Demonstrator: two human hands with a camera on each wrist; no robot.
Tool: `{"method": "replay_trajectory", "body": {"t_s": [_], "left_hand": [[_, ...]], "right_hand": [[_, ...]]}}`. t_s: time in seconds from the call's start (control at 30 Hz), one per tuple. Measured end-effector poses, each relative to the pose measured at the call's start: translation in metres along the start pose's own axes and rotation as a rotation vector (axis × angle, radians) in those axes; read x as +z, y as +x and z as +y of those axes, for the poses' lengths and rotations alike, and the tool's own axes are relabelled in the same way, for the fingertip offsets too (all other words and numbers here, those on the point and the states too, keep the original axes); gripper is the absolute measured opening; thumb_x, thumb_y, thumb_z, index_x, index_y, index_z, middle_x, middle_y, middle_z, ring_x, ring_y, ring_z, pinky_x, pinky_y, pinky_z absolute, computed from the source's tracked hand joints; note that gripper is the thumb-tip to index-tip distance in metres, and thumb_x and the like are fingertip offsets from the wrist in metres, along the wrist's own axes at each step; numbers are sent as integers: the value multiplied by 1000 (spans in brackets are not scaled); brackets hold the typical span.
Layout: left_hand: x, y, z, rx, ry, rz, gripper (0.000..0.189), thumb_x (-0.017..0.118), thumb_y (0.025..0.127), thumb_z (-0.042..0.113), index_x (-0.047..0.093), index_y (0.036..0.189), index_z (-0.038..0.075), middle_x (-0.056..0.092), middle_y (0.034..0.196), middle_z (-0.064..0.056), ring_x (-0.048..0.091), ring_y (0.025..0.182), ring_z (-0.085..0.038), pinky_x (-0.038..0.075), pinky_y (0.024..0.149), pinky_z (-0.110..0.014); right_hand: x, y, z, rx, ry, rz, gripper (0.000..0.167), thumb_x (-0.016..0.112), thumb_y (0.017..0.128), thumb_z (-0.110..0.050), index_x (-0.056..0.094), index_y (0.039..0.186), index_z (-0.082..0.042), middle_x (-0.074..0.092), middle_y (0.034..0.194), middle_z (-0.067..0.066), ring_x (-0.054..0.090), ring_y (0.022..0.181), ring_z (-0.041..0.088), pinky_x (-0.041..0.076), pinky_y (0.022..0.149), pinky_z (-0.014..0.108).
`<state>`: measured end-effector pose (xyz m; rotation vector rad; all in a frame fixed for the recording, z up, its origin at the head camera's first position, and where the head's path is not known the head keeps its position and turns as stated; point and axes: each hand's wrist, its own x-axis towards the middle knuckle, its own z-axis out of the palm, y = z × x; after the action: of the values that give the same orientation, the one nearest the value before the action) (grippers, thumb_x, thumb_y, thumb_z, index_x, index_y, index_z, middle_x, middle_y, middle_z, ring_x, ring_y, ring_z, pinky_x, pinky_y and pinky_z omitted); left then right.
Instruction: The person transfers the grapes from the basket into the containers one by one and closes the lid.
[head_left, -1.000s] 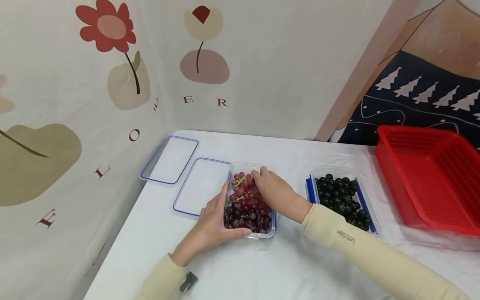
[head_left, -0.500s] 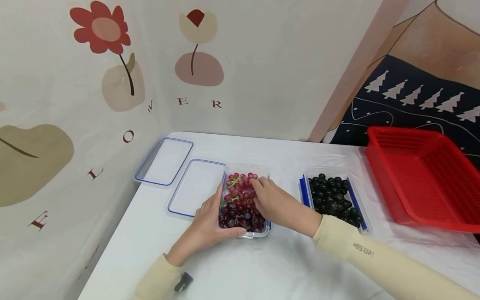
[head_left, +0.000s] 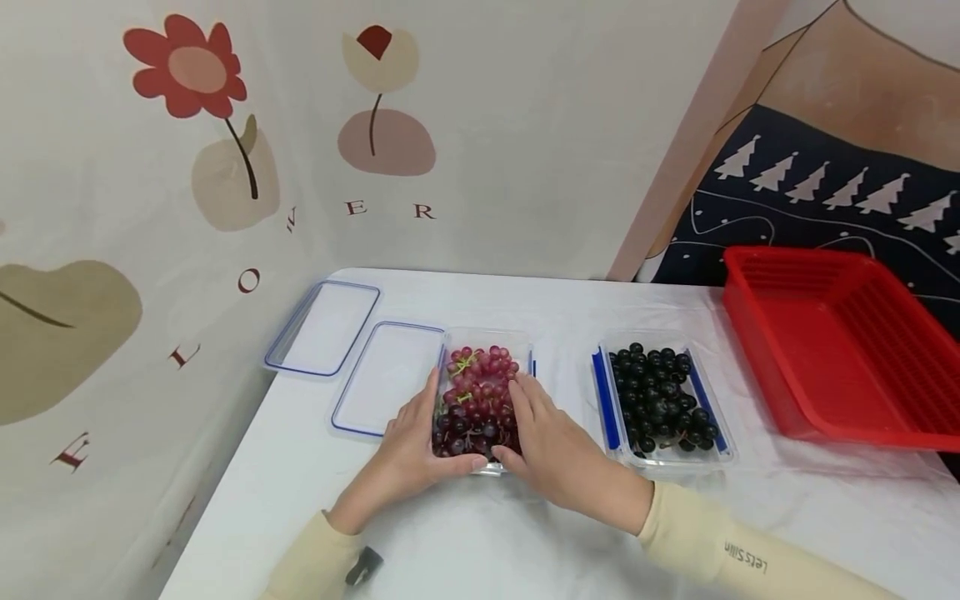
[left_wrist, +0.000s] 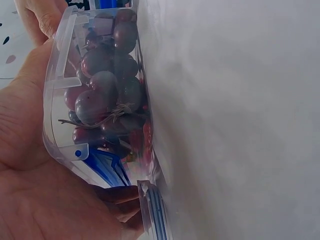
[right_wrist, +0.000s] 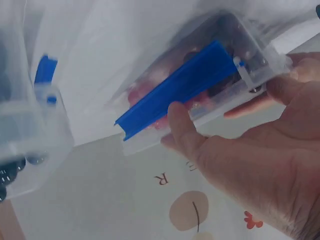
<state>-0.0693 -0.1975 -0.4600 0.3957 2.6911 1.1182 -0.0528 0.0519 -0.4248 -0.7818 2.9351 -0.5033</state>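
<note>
A clear plastic food container (head_left: 495, 337) stands on the white table, holding red grapes (head_left: 480, 387) at the far end and dark purple grapes (head_left: 472, 429) at the near end. My left hand (head_left: 408, 446) holds its near left corner, thumb on the front rim and fingers along the side wall. On the opposite side, my right hand (head_left: 558, 446) holds the near right corner, thumb by the front rim. In the right wrist view a fingertip rests by the blue side latch (right_wrist: 180, 90), which hangs folded down. No grapes are between my fingers.
Right of it stands a second clear container (head_left: 675, 458) with black grapes (head_left: 656, 400). A red plastic basket (head_left: 817, 350) sits at the far right. Two clear blue-rimmed lids, the nearer lid (head_left: 390, 375) and the farther lid (head_left: 322, 329), lie at the left against the printed wall cloth.
My right hand has come away from the red grapes and moved down to the container's right side. The left hand keeps its place on the container. The head view has shifted slightly.
</note>
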Motion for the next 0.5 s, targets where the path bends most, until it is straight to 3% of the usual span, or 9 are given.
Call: {"method": "replay_trajectory", "body": {"t_s": [0.17,0.5], "left_hand": [[1,-1,-1,-7,9,1,144,90,82,64,-3,175,5,14,177,-29,16,161,-52,12,123,-77],[-7,-6,-6,17,42,-26,138,84,86,70,-1,176,10,12,178,-25,18,161,-51,14,121,-77]], "right_hand": [[9,-6,3,20,65,44,97,67,109,-48,22,165,17,17,172,38,29,157,49,43,117,55],[21,-7,15,183,297,-15,121,71,99,-68,5,174,1,-1,178,28,17,160,50,26,124,63]]}}
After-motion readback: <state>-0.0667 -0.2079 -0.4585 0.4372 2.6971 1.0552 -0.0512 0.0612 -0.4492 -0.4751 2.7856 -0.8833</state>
